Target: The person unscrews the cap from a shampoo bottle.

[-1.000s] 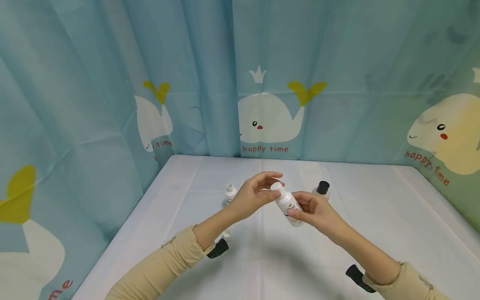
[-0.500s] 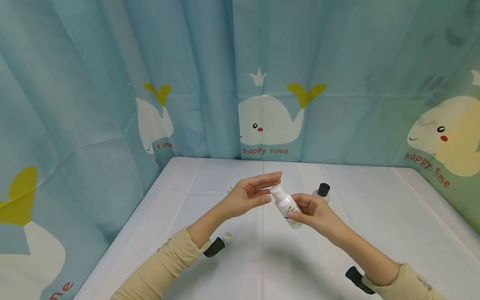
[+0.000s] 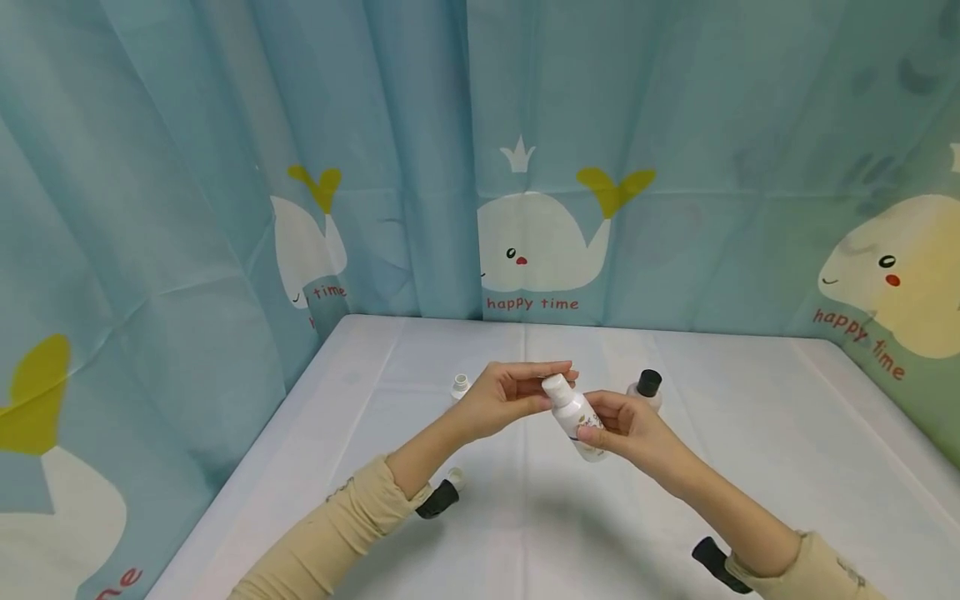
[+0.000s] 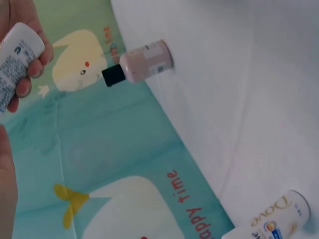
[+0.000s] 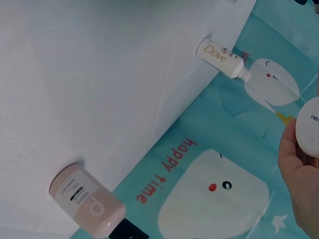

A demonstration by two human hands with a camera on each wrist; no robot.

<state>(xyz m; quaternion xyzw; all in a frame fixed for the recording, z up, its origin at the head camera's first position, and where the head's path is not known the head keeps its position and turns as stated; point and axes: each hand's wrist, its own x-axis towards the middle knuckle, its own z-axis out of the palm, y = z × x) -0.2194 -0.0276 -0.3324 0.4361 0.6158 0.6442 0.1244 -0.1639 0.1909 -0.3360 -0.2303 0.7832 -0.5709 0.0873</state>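
Note:
A small white bottle (image 3: 575,422) with a printed label is held tilted above the table, its white cap (image 3: 556,388) toward the upper left. My right hand (image 3: 637,433) grips its body, thumb across the label. The left hand (image 3: 495,400) is at the cap, with the thumb on the near side and fingers reaching behind it. In the left wrist view the bottle (image 4: 19,59) shows its back text and the right hand's fingers (image 4: 35,69) wrapped around it. The right wrist view shows only the bottle's round base (image 5: 308,129); its cap is out of sight there.
An uncapped white Dove bottle (image 5: 219,57) stands behind my left hand. A pink bottle with a black cap (image 3: 649,383) stands behind the right hand. On the white table (image 3: 600,533), a loose white cap (image 3: 456,476) lies near the left wrist. A whale-print curtain (image 3: 420,167) borders the table.
My left hand came off the cap with its fingers straightened, then returned to it with thumb and fingers around it. The right hand keeps holding the bottle in nearly the same place.

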